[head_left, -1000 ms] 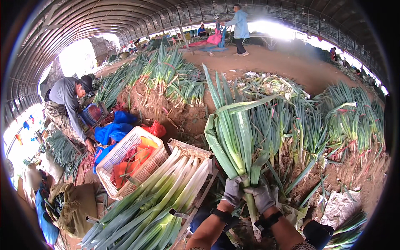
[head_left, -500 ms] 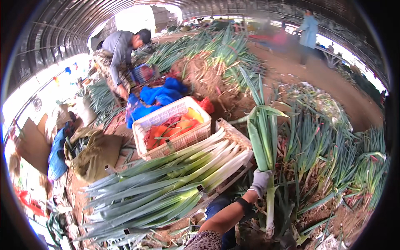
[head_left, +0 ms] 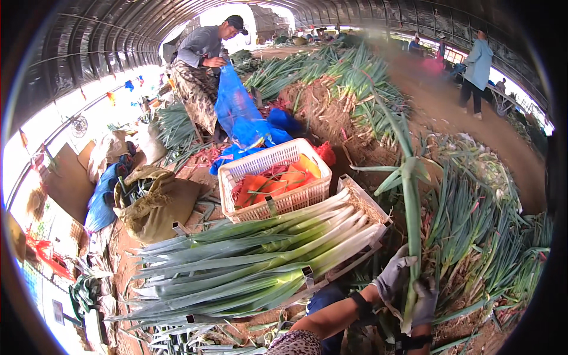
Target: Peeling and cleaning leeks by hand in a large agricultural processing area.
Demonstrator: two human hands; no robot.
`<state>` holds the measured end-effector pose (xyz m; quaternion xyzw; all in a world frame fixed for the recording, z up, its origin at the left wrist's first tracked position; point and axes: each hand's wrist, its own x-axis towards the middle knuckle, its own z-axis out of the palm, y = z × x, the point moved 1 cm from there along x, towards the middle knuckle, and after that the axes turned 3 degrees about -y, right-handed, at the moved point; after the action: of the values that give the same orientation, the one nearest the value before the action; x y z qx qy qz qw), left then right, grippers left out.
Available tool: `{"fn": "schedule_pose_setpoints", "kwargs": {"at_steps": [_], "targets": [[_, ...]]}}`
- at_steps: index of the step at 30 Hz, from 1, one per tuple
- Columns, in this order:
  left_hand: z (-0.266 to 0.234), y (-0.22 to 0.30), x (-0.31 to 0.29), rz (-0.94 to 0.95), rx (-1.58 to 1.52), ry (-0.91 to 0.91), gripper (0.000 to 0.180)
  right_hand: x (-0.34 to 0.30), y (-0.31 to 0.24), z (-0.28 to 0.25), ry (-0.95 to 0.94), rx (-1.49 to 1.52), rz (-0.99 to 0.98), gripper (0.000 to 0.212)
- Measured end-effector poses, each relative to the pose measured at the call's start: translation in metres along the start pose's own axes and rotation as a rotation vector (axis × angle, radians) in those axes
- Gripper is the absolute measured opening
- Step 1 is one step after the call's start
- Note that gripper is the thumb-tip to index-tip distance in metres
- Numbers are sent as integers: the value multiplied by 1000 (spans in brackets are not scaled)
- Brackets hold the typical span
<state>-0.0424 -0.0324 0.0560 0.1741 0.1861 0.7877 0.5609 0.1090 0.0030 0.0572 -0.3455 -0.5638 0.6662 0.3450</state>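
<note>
A long green leek [head_left: 412, 219] stands nearly upright in front of me on the right, its leaves reaching up and bending over. My left hand [head_left: 393, 277], in a light grey glove with a dark band at the wrist, grips its lower stalk from the left side. Lower down, my right hand [head_left: 425, 300], gloved alike, closes on the stalk from the right; its fingers are partly hidden. To the left, a row of trimmed leeks [head_left: 254, 260] lies side by side across a low rack [head_left: 373, 247], white ends to the right and leaves to the left.
Behind the rack stands a pale plastic crate [head_left: 236, 213] holding orange and red material. A tan sack [head_left: 160, 207] sits at left. Heaps of leeks [head_left: 467, 219] cover the ground at right. A co-worker [head_left: 201, 65] lifts a blue mesh bag [head_left: 236, 106]; another person [head_left: 478, 65] stands far right.
My right hand has come into view and onto the stalk. The leek has shifted right and turned. The co-worker has straightened up, raising the blue mesh bag. The whole view has shifted.
</note>
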Motion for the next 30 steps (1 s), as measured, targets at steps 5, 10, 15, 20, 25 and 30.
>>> {"fn": "schedule_pose_setpoints", "kwargs": {"at_steps": [5, 10, 15, 20, 25, 30], "targets": [[-21, 6, 3, -98, 306, 23, 63, -16, -9, 21, 34, -409, -81, 24], [-10, 6, -2, 7, 465, 307, 58, -21, 3, 33, 88, -408, -211, 23], [-14, 6, 0, 30, 243, 305, 55, -29, -15, 36, -60, -505, -279, 29], [-12, 3, 3, 127, 190, 298, 45, -32, -20, 39, -34, -756, -361, 34], [1, 17, -2, 178, 197, 329, 43, -32, -26, 46, -27, -690, -349, 29], [-4, 19, -4, 235, 194, 308, 44, -44, -26, 54, -13, -1158, -467, 28]]}}
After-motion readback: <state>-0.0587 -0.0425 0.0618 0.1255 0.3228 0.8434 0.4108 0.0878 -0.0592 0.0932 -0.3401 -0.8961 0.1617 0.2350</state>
